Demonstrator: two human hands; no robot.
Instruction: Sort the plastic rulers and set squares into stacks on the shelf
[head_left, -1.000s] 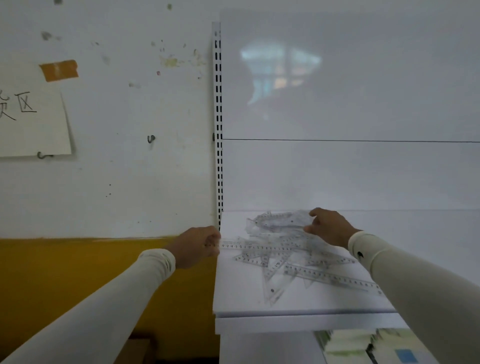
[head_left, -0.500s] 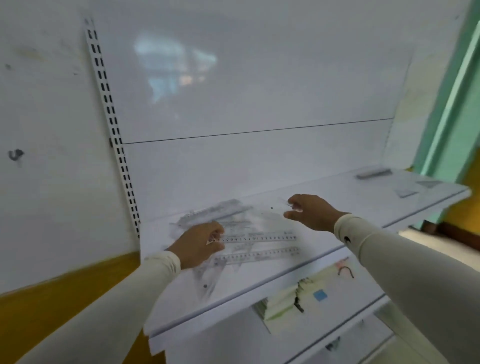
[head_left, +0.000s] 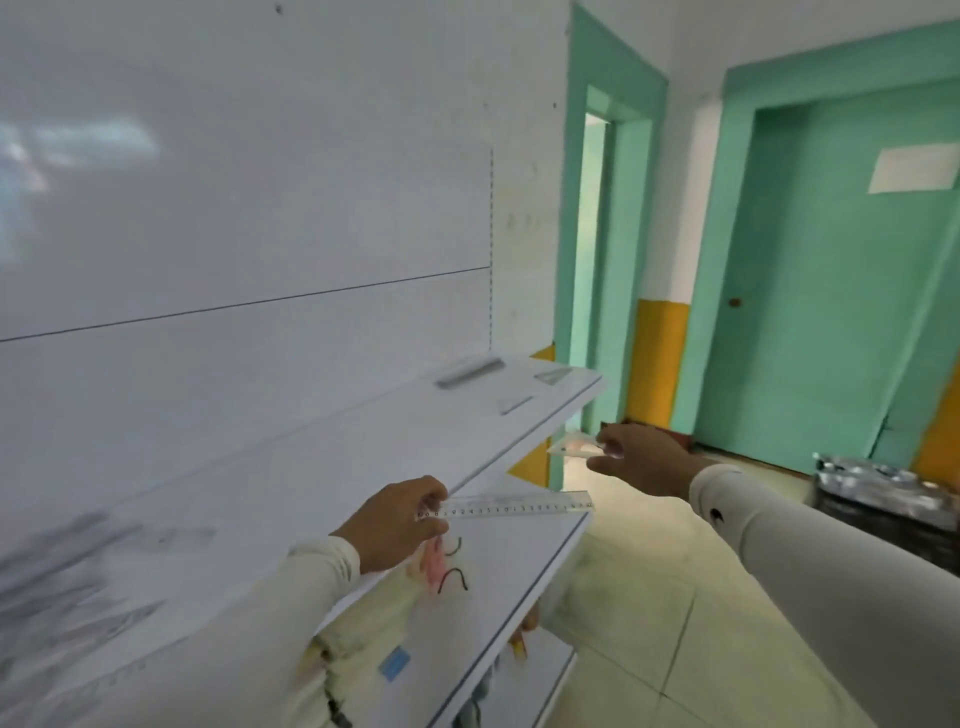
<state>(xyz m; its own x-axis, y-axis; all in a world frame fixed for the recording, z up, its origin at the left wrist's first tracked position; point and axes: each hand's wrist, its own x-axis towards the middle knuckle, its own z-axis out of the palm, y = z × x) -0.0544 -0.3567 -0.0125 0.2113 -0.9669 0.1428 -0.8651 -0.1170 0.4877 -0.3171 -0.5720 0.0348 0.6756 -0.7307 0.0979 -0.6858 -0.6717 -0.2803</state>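
The clear plastic ruler (head_left: 506, 504) carries black graduation numbers too small to read. It is see-through and straight, its long axis running left to right past the shelf (head_left: 363, 441) front edge, pinched at its left end by the left hand (head_left: 397, 522). The right hand (head_left: 641, 454) pinches a clear set square (head_left: 571, 446), tip pointing left, just off the shelf's right end. Sorted stacks (head_left: 470, 372) lie far along the shelf.

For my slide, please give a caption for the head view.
Left hand pinches a clear ruler; right hand carries a set square toward the shelf.
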